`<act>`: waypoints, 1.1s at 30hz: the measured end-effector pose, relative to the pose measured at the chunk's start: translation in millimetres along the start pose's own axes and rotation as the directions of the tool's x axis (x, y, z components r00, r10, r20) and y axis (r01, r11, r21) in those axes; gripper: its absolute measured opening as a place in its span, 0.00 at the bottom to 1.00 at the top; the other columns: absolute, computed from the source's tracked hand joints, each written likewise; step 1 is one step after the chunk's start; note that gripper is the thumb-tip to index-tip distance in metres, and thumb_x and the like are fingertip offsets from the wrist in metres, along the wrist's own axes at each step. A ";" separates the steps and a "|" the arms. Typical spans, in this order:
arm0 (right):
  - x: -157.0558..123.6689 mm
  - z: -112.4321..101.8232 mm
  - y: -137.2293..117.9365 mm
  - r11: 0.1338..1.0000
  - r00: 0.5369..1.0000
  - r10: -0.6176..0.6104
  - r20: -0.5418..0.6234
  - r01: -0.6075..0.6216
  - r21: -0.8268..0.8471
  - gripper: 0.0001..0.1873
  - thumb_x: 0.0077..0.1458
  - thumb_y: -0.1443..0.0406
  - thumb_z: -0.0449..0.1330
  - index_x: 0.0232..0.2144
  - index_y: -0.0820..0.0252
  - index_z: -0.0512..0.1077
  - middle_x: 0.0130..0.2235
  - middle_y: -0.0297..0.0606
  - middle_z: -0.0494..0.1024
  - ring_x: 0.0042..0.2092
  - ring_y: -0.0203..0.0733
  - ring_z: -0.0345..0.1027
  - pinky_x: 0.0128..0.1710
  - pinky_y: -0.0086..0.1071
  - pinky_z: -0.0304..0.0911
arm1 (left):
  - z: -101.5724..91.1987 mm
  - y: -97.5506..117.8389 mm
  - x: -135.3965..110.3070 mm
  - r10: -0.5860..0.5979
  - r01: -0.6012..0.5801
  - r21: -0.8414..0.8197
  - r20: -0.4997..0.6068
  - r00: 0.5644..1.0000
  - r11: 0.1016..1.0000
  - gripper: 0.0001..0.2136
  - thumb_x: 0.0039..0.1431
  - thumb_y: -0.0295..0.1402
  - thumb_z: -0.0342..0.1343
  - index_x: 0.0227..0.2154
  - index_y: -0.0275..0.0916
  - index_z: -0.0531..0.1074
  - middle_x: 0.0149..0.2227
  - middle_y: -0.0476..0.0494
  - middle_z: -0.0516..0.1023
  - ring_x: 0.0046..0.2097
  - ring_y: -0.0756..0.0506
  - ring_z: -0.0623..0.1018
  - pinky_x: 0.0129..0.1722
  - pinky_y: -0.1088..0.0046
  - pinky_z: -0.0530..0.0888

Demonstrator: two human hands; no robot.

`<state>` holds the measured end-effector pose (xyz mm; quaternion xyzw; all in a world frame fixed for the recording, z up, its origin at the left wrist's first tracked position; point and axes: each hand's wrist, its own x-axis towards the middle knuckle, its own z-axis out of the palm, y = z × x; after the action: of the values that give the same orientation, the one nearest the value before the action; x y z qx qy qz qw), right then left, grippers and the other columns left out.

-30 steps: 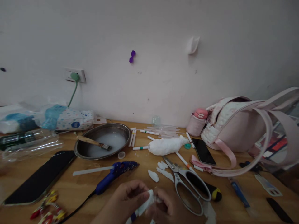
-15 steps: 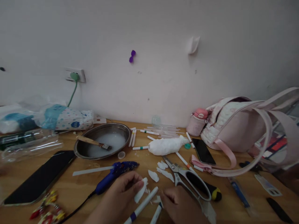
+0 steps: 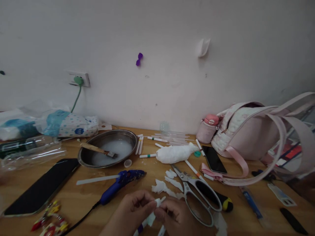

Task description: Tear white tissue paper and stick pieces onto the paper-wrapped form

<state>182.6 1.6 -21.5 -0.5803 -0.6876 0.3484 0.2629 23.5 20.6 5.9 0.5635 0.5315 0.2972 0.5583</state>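
My left hand [image 3: 131, 213] and my right hand [image 3: 177, 218] meet at the bottom centre, both pinched on a white marker pen [image 3: 150, 216] that has a purple band and a scrap of white tissue against it. The pen's tip pokes up between my fingertips. Torn white tissue pieces [image 3: 161, 187] lie on the wooden table [image 3: 73, 200] just beyond my fingers. Large grey-handled scissors [image 3: 197, 193] lie to the right of my hands. A blue glue gun [image 3: 120, 183] lies to the left.
A metal pan [image 3: 108, 151] holds white liquid and a brush [image 3: 98, 150]. A tissue-wrapped lump [image 3: 176, 153] and several markers lie behind. Two phones, one at the left [image 3: 41, 188] and one at the right [image 3: 214, 159], a pink backpack [image 3: 253, 131] and a pink bottle [image 3: 208, 128] stand around.
Half a second ago my hands were apart, the left holding a tissue scrap. They have come back together on the marker, and the tissue scraps on the table have grown.
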 end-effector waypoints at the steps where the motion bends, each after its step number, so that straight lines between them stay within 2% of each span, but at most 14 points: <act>1: 0.6 0.3 0.9 1.000 1.000 0.009 -0.009 -0.009 0.002 0.20 0.53 0.50 0.51 0.22 0.54 0.73 0.24 0.33 0.73 0.30 0.40 0.65 0.32 0.30 0.59 | -0.3 1.4 -0.4 0.002 -0.002 0.006 0.003 1.000 1.000 0.14 0.47 0.46 0.52 0.20 0.39 0.69 0.20 0.53 0.66 0.26 0.49 0.66 0.25 0.78 0.63; 6: 2.0 -4.8 -0.8 0.998 0.998 0.020 -0.060 -0.016 0.054 0.17 0.53 0.52 0.52 0.23 0.53 0.73 0.25 0.32 0.73 0.30 0.40 0.65 0.33 0.30 0.58 | -5.4 13.6 0.3 0.001 0.002 -0.025 0.114 0.993 1.000 0.14 0.43 0.45 0.50 0.21 0.39 0.70 0.23 0.51 0.68 0.29 0.48 0.66 0.30 0.76 0.64; 10: 2.9 -7.5 -7.2 0.985 0.995 0.062 -0.074 -0.049 0.166 0.15 0.48 0.55 0.57 0.19 0.56 0.73 0.22 0.32 0.71 0.29 0.40 0.63 0.30 0.30 0.57 | -4.2 8.3 4.0 -0.030 0.025 0.053 0.096 0.995 0.998 0.11 0.43 0.42 0.51 0.17 0.39 0.65 0.18 0.55 0.60 0.24 0.51 0.59 0.22 0.78 0.58; 12: 4.5 -6.9 -6.7 0.946 0.994 0.089 -0.071 -0.062 0.318 0.16 0.46 0.53 0.59 0.19 0.59 0.72 0.21 0.32 0.69 0.27 0.38 0.62 0.29 0.29 0.56 | -2.4 2.0 7.0 -0.029 0.025 0.040 0.105 0.994 0.999 0.12 0.44 0.42 0.50 0.17 0.39 0.63 0.17 0.56 0.58 0.22 0.52 0.57 0.20 0.78 0.55; 15: 8.0 -7.2 -1.3 0.830 0.994 0.091 -0.055 -0.045 0.556 0.22 0.45 0.47 0.57 0.19 0.60 0.68 0.20 0.31 0.66 0.25 0.36 0.58 0.27 0.29 0.55 | -1.3 -3.5 10.3 -0.019 0.021 -0.027 0.083 0.996 0.999 0.13 0.43 0.44 0.50 0.16 0.39 0.60 0.16 0.56 0.57 0.22 0.52 0.56 0.20 0.77 0.54; 17: 10.0 -10.5 2.7 0.787 0.991 0.110 -0.077 -0.040 0.615 0.23 0.46 0.45 0.55 0.19 0.59 0.65 0.20 0.30 0.63 0.24 0.35 0.56 0.26 0.29 0.55 | -2.3 -3.0 11.2 -0.028 0.031 -0.063 0.049 0.998 0.998 0.14 0.42 0.45 0.50 0.16 0.40 0.59 0.16 0.56 0.57 0.22 0.52 0.56 0.20 0.77 0.54; 19: 11.1 -16.5 5.3 0.842 0.977 0.170 -0.126 -0.078 0.534 0.23 0.48 0.45 0.52 0.18 0.57 0.62 0.19 0.29 0.60 0.23 0.36 0.55 0.25 0.30 0.53 | -4.4 -0.3 11.4 -0.023 0.026 -0.060 0.048 0.999 0.998 0.14 0.41 0.46 0.50 0.16 0.40 0.58 0.17 0.56 0.58 0.22 0.52 0.57 0.21 0.77 0.55; 21: 11.0 -23.3 6.4 0.951 0.968 0.181 -0.175 -0.127 0.281 0.22 0.52 0.48 0.48 0.18 0.57 0.62 0.19 0.31 0.61 0.24 0.39 0.57 0.26 0.32 0.54 | -6.5 2.7 11.5 -0.001 0.002 -0.026 0.052 0.999 1.000 0.14 0.42 0.46 0.51 0.16 0.40 0.58 0.18 0.56 0.58 0.23 0.52 0.58 0.22 0.77 0.56; 23: 10.0 -28.3 6.4 0.989 0.970 0.142 -0.199 -0.133 0.057 0.18 0.55 0.55 0.47 0.23 0.58 0.68 0.24 0.37 0.69 0.29 0.44 0.63 0.31 0.36 0.57 | -7.4 4.3 11.4 0.013 -0.015 0.026 0.055 0.998 1.000 0.14 0.43 0.44 0.50 0.16 0.40 0.59 0.18 0.55 0.58 0.24 0.52 0.58 0.22 0.77 0.56; 25: 8.3 -29.2 5.1 0.994 0.980 0.092 -0.177 -0.081 0.068 0.15 0.55 0.60 0.48 0.37 0.61 0.71 0.35 0.42 0.75 0.38 0.46 0.66 0.41 0.39 0.58 | -6.9 4.2 10.3 0.022 -0.027 0.101 0.050 0.999 0.995 0.12 0.45 0.42 0.48 0.17 0.39 0.61 0.18 0.55 0.59 0.24 0.51 0.58 0.23 0.77 0.56; 27: 6.4 -26.5 1.5 0.970 0.988 0.073 -0.136 -0.039 0.238 0.21 0.53 0.61 0.50 0.49 0.61 0.65 0.44 0.42 0.73 0.43 0.44 0.66 0.46 0.37 0.58 | -5.9 3.0 8.0 0.054 -0.064 0.215 0.052 0.997 0.974 0.11 0.48 0.39 0.48 0.17 0.39 0.63 0.18 0.55 0.60 0.24 0.51 0.60 0.24 0.77 0.57; 28: 5.5 -24.3 -1.1 0.951 0.990 0.072 -0.118 -0.033 0.309 0.23 0.51 0.59 0.53 0.50 0.60 0.65 0.45 0.41 0.73 0.44 0.43 0.66 0.45 0.36 0.58 | -5.5 2.6 6.5 0.081 -0.094 0.282 0.057 0.995 0.955 0.11 0.49 0.38 0.47 0.17 0.39 0.64 0.18 0.54 0.60 0.24 0.51 0.61 0.24 0.76 0.57; 31: 4.3 -17.9 -9.1 0.936 0.993 0.108 -0.048 -0.086 0.341 0.14 0.44 0.58 0.59 0.32 0.60 0.74 0.30 0.36 0.74 0.34 0.42 0.66 0.35 0.32 0.59 | -5.1 3.3 1.8 0.144 -0.172 0.441 0.095 0.985 0.881 0.13 0.51 0.36 0.48 0.15 0.39 0.66 0.17 0.53 0.63 0.24 0.50 0.62 0.26 0.75 0.57; 33: 4.4 -15.2 -11.4 0.950 0.993 0.116 -0.036 -0.100 0.297 0.09 0.43 0.60 0.59 0.20 0.60 0.71 0.22 0.32 0.69 0.29 0.40 0.62 0.30 0.30 0.55 | -5.4 5.4 -0.9 0.143 -0.189 0.453 0.134 0.981 0.871 0.14 0.51 0.36 0.49 0.13 0.39 0.67 0.17 0.53 0.63 0.24 0.50 0.61 0.27 0.74 0.57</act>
<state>186.5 7.6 -3.3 -0.5804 -0.5882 0.4452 0.3449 19.7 22.4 12.4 0.7375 0.5091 0.1809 0.4052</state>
